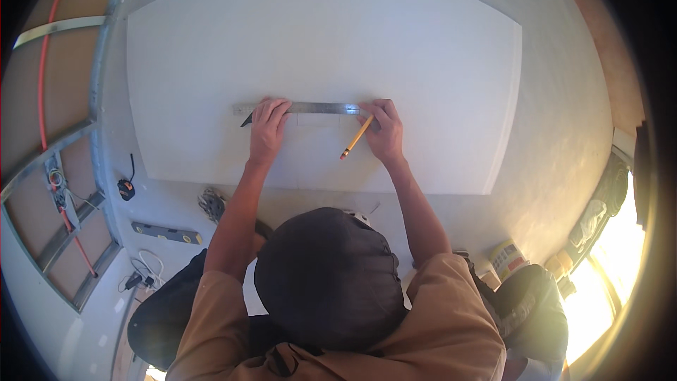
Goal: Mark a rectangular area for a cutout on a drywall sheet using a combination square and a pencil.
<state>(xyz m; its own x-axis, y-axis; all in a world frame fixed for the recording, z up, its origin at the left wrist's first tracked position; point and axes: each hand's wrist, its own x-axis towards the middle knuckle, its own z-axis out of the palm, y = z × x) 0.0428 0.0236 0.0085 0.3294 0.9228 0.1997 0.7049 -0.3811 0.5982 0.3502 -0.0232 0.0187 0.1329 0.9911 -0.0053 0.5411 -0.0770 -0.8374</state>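
A steel ruler (319, 108) lies level across a large white board (324, 35), with faint pencil lines just below it. My left hand (266, 127) has its fingers bent and pressed together on the ruler's left part; a small dark object, too hidden to make out, pokes out beside them. My right hand (383, 125) holds a yellow pencil (352, 142), eraser end toward me, with its fingers at the ruler's right end.
A tape measure (125, 189) and a level (166, 232) lie left of the board. Metal framing (92, 127) with orange conduit stands at the left. Cords (148, 271) lie lower left; a white bucket (506, 257) sits lower right, near bright light.
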